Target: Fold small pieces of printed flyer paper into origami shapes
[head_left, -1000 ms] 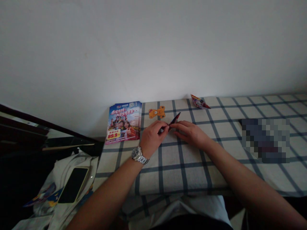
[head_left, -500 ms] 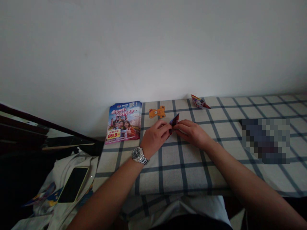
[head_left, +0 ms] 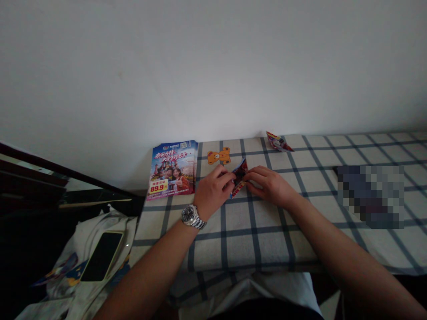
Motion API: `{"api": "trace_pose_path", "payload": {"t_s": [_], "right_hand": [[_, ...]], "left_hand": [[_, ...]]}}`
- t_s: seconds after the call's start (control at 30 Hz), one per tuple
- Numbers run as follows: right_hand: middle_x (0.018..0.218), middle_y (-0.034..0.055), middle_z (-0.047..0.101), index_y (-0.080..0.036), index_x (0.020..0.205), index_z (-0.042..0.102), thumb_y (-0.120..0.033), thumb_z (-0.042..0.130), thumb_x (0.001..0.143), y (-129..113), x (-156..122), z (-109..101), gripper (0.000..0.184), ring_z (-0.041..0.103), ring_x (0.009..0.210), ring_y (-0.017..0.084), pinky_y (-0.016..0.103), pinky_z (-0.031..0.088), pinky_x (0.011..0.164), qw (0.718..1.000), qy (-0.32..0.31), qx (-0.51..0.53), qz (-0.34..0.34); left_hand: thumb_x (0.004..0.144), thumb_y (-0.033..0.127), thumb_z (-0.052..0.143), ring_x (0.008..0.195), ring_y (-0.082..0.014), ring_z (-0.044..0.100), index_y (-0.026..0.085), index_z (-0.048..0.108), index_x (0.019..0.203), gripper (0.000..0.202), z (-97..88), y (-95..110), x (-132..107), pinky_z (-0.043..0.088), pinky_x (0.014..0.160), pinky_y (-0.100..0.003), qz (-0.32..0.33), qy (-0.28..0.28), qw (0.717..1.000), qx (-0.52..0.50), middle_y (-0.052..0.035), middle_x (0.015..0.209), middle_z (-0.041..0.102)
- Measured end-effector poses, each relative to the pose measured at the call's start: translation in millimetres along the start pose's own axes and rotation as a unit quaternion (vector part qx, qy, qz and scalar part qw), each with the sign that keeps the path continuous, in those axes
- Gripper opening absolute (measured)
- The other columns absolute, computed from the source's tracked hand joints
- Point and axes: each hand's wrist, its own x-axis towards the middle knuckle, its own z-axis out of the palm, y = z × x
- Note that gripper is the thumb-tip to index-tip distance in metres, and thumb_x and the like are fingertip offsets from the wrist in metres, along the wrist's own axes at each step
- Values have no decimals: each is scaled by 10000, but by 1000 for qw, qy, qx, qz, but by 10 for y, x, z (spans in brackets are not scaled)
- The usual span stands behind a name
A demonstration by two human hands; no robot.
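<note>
A small folded paper (head_left: 239, 177), printed in dark blue and red like the flyers, stands between my two hands over the table. My left hand (head_left: 215, 189), with a metal watch on its wrist, pinches the paper's left side. From the other side the fingers of my right hand (head_left: 267, 183) grip its right edge. The paper is partly opened out, and fingers cover some of it. Beyond my right hand, near the wall, lies another folded paper (head_left: 279, 143) with pointed ends. To the left rests a stack of printed flyers (head_left: 173, 171).
A checked cloth (head_left: 240, 244) covers the table against the wall. An orange bear sticker (head_left: 219, 156) lies behind my left hand. A dark, pixelated flat item (head_left: 367, 195) is at right. Left of the table, a phone (head_left: 102, 257) lies on pale fabric.
My fingers have drawn slightly apart at the paper. It has spread wider and shows more of its printed face, while the other things stay in place.
</note>
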Motion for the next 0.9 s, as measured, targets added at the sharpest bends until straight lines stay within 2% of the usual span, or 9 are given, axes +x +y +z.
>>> {"api": "trace_pose_path", "payload": {"t_s": [0.23, 0.4, 0.53, 0.77, 0.9], "right_hand": [[1046, 91, 710, -227, 1069, 648, -212, 602, 989, 15, -1, -18, 93, 669, 956, 252, 389, 565, 843, 1000, -3, -8, 9], [1039, 89, 702, -217, 1082, 635, -198, 609, 982, 36, -10, -13, 105, 655, 951, 254, 388, 554, 844, 1000, -7, -16, 11], [1050, 96, 704, -214, 1094, 640, -200, 607, 983, 15, 1, -31, 117, 656, 957, 257, 387, 554, 837, 999, -15, -32, 10], [1155, 107, 711, -221, 1259, 658, -219, 605, 994, 14, 2, -21, 271, 667, 1011, 268, 408, 559, 875, 998, -30, -64, -5], [1186, 114, 707, -228, 1254, 681, -252, 625, 990, 29, -7, -1, 270, 676, 1041, 272, 415, 569, 889, 997, -25, -69, -14]], "left_hand": [[974, 204, 603, 892, -174, 685, 218, 727, 1021, 133, -16, 3, -9, 559, 739, -300, -10, -25, 1000, 2, -31, 1062, 671], [985, 205, 582, 898, -171, 684, 207, 715, 1016, 136, -23, 19, -5, 561, 775, -301, -5, -22, 1000, 1, -35, 1054, 685], [1025, 280, 548, 893, -170, 679, 197, 714, 1012, 186, -10, 33, -6, 568, 785, -302, 2, -23, 1000, -8, -48, 1032, 672], [1020, 297, 577, 902, -180, 673, 180, 722, 1048, 188, 23, 20, -10, 572, 808, -311, 7, -24, 1000, -16, -59, 1035, 665], [1016, 322, 594, 897, -175, 675, 186, 726, 1040, 190, 19, 16, -10, 570, 797, -303, 11, -19, 1000, -21, -55, 1033, 670]]}}
